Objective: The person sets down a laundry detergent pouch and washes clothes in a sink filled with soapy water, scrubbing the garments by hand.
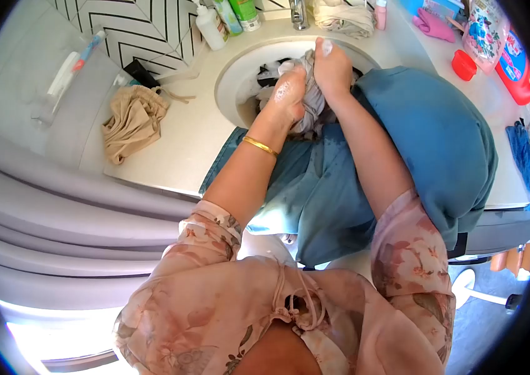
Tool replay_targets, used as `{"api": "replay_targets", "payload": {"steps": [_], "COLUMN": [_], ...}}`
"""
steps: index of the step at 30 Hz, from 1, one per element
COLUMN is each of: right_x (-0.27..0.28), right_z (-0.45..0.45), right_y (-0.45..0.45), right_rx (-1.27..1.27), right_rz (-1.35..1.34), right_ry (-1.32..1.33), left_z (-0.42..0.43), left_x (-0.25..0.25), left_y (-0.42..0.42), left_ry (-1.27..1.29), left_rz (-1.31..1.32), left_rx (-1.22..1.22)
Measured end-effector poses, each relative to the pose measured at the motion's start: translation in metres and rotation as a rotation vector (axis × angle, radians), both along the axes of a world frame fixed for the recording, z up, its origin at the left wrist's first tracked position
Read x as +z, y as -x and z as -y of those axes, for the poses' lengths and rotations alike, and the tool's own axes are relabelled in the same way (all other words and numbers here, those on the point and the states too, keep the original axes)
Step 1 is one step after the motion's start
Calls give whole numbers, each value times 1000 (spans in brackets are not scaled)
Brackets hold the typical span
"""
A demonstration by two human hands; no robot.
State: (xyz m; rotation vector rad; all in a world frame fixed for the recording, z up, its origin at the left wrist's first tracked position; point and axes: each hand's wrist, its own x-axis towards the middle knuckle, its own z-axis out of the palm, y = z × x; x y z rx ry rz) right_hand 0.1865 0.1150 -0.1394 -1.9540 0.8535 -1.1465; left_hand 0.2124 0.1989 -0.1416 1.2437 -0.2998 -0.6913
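Over the white sink basin [227, 87], my left hand [290, 94] is closed on a wet grey cloth [310, 119], with suds on its back. Close beside it on the right, my right hand [332, 65] grips the same cloth, with foam near the thumb. Dark and white fabric lies in the basin below; the far ends of the cloth are partly hidden by my hands. A large teal garment [427, 125] drapes over the counter's front edge, under my forearms.
A beige cloth pouch [132, 122] lies left on the counter [180, 137]. Behind the basin stand a white pump bottle [211, 28], green bottles, the faucet [299, 15] and a folded beige cloth [344, 17]. Detergent containers [516, 69] and a red cap [464, 65] are at right.
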Motion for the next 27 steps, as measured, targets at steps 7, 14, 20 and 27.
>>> {"api": "replay_targets", "payload": {"steps": [7,14,20,27], "right_x": [-7,-22,-19,-16], "right_z": [-70,41,52,33], "right_y": [7,-13,-12,9], "right_rx": [222,-17,316,822], "right_rz": [-6,51,491,-271], "right_ry": [459,-50,-529,-33], "left_z": [3,-16,-42,-41], "left_x": [-19,26,9,2], "left_y": [-25,1,-49,-83], "left_ry": [59,187,-268,440], "left_rz": [-165,-119,661,-67], "left_rx": [-160,-286,-207,-213]}}
